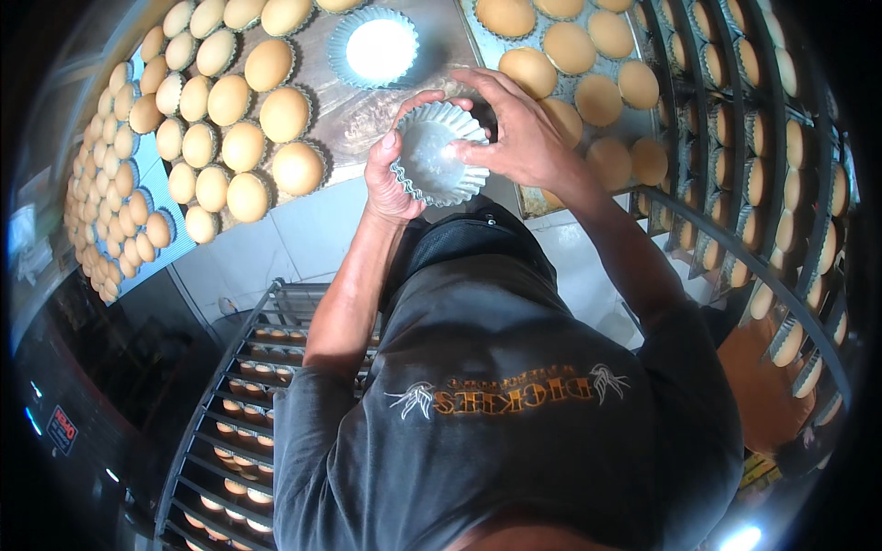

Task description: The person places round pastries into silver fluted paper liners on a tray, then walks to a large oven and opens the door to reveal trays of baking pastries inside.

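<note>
My left hand (391, 172) holds a stack of fluted metal baking tins (441, 155) from its left side, with fingertips behind the far rim. The topmost tin faces up and holds nothing. My right hand (517, 131) reaches over from the right; its thumb rests inside the top tin and its index finger is raised beyond the rim. Whether its other fingers grip the rim is hidden. Beyond the hands, another fluted tin or stack of tins (374, 48) stands on the wooden table (351, 127), brightly lit inside.
Round golden buns in fluted tins (242, 146) cover the table's left part and a blue ridged surface (162, 189). A metal tray (527, 196) of buns lies at the right. Loaded racks stand at the far right (744, 262) and lower left (207, 413).
</note>
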`<state>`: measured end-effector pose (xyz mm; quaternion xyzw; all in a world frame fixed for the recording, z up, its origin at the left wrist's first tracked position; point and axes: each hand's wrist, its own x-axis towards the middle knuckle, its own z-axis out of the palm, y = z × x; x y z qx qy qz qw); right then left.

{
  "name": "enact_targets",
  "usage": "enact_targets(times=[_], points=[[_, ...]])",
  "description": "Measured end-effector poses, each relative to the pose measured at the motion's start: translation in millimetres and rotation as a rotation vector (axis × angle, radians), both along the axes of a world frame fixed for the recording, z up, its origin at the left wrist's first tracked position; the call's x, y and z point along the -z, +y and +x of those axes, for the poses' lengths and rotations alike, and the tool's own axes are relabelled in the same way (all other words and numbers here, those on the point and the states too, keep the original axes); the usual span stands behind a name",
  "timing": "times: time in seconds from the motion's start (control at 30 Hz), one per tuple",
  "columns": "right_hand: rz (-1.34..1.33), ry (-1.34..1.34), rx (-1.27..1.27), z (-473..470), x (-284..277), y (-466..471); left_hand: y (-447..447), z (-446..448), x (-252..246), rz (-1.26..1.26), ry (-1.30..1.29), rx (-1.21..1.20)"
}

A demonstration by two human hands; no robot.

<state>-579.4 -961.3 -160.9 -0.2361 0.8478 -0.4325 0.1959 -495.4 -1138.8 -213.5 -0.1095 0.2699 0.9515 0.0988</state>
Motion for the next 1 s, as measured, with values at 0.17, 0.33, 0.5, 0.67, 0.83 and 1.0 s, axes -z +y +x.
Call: enact_targets(times=[0.17,0.33,0.5,0.67,0.83,1.0], points=[[0.102,0.032,-0.146,5,-25,-12,-6,0,-17,-0.097,0.005,0.018],[0.000,0.102,-0.004,0,-33,-12,-10,-6,-35,-0.095,0.018,0.051],[0.030,0.169,0.059,9,-44,-16,-12,-15,-56,-0.079,0.140,0.084],[-0.147,0.026,0.048,4,-66,-22,-17,-19,-69,-0.045,0.195,0.087],[-0.058,0.233,-0.075,16,-93,-42,-31,-14,-79,-0.158,0.189,0.098],[-0.088,0.179,0.010,12,-96,-53,-40,-9,-82,-0.125,0.257,0.066]])
